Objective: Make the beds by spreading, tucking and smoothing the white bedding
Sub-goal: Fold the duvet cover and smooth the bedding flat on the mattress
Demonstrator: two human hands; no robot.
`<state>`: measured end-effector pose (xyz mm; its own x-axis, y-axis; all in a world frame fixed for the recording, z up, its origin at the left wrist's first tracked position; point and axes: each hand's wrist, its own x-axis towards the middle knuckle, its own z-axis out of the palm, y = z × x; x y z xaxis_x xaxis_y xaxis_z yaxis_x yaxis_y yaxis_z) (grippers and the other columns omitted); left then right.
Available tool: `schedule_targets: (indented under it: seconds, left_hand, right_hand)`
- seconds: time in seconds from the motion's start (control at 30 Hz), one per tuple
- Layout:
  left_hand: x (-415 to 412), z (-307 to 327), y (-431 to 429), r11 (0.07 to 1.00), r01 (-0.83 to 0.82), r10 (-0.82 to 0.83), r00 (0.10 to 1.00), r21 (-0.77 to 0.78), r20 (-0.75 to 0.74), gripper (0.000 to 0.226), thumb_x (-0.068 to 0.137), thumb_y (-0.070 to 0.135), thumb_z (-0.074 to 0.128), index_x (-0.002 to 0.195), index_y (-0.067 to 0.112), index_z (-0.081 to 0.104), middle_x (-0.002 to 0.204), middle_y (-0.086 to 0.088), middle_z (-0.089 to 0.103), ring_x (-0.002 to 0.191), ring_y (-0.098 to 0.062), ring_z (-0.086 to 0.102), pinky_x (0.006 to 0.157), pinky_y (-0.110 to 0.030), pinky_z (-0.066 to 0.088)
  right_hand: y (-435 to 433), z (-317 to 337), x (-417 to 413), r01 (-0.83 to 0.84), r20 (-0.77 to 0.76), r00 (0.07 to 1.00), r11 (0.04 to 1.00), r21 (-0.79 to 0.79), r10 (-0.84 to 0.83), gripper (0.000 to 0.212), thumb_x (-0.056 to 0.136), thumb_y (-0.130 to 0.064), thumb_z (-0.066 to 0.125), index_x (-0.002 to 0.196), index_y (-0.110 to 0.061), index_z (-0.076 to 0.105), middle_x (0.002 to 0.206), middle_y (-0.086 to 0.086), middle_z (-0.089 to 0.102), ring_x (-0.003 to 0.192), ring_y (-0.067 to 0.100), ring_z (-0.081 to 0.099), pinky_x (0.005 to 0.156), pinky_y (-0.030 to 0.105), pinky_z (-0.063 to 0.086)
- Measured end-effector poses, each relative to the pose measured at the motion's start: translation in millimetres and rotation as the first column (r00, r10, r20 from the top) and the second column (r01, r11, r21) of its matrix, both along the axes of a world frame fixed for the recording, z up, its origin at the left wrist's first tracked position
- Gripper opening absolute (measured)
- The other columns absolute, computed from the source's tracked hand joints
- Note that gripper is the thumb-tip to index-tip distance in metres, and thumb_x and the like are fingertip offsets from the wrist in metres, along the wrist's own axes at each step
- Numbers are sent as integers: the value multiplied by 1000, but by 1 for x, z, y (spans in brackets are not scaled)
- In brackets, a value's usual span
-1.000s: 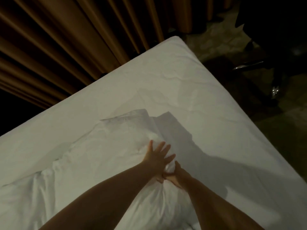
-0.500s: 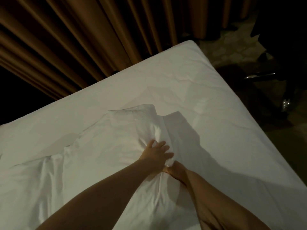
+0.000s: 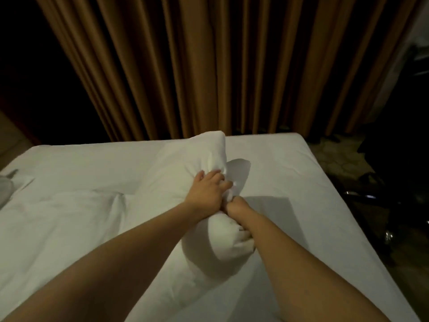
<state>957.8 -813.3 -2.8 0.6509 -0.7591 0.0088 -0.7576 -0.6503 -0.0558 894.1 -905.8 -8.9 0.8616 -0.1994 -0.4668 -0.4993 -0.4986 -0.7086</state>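
Note:
A bunched white duvet (image 3: pixel 185 163) rises off the white sheeted bed (image 3: pixel 290 173) in the middle of the view. My left hand (image 3: pixel 206 191) grips its gathered fabric from above, fingers curled into the folds. Just to the right and a little nearer, my right hand (image 3: pixel 234 206) grips the same bundle, mostly hidden behind the cloth and my wrist. More of the white bedding (image 3: pixel 65 219) lies loose and wrinkled across the left half of the bed.
Brown pleated curtains (image 3: pixel 197 66) hang right behind the far edge of the bed. A dark floor with dim furniture shapes (image 3: pixel 383 194) runs along the right side. A pale object (image 3: pixel 7 184) sits at the bed's left edge.
The duvet lay flat under my hands before; now both hands have gathered it and lifted it into a raised bundle. The view has swung towards the curtains.

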Motion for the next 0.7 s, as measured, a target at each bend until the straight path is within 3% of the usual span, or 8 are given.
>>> schedule_targets:
  seconds: [0.1,0.2,0.27,0.37,0.5,0.6,0.7]
  left_hand:
    - [3,45,91,995,-53,60,996,-89,74,51,94,29,47,143,32,34,147,1,33,144,-20,12,114,-41,9]
    - [5,79,193,975,-105,124,988,-198,89,49,96,32,47,143,34,34,145,2,36,141,-20,18,115,-38,15]
    - [9,93,260,952,-171,198,977,-255,85,49,97,28,44,144,33,33,146,1,34,140,-21,20,112,-39,24]
    - [15,102,351,889,-305,341,939,-340,47,49,97,26,41,144,36,32,154,-5,24,141,-25,21,108,-41,34]
    - [20,112,433,689,-514,459,855,-511,-240,45,99,20,38,141,34,41,157,-6,18,137,-26,34,108,-33,31]
    - [33,120,484,488,-657,468,753,-575,-463,40,94,11,38,130,20,54,138,-11,47,122,-27,47,98,-30,36]
    - [49,120,523,341,-791,491,610,-508,-622,40,98,36,44,131,15,49,129,-11,55,112,-29,53,80,-30,38]
  right_hand:
    - [84,49,7,20,129,991,1000,-16,-18,39,96,-25,53,129,-5,52,125,15,58,114,29,56,80,26,41]
    - [182,87,16,-43,226,973,998,-37,50,40,98,-34,48,131,-12,49,108,13,58,95,26,57,81,30,45]
    - [244,104,25,-26,258,966,1000,-13,29,34,96,-30,50,119,-5,55,98,12,56,88,24,53,77,32,44]
    - [324,123,41,-69,255,964,996,-56,81,35,94,-21,51,120,2,56,102,16,58,86,22,49,75,31,43]
    - [412,135,65,-160,298,939,985,-64,171,38,91,-14,52,126,1,53,118,20,61,86,22,52,72,31,44]
    - [475,125,86,-250,346,902,966,-67,257,50,88,-10,48,137,-3,42,123,19,58,102,31,59,87,38,50]
    - [529,106,105,-395,352,850,916,-69,393,38,97,-12,42,133,-1,47,127,19,56,114,34,56,94,39,47]
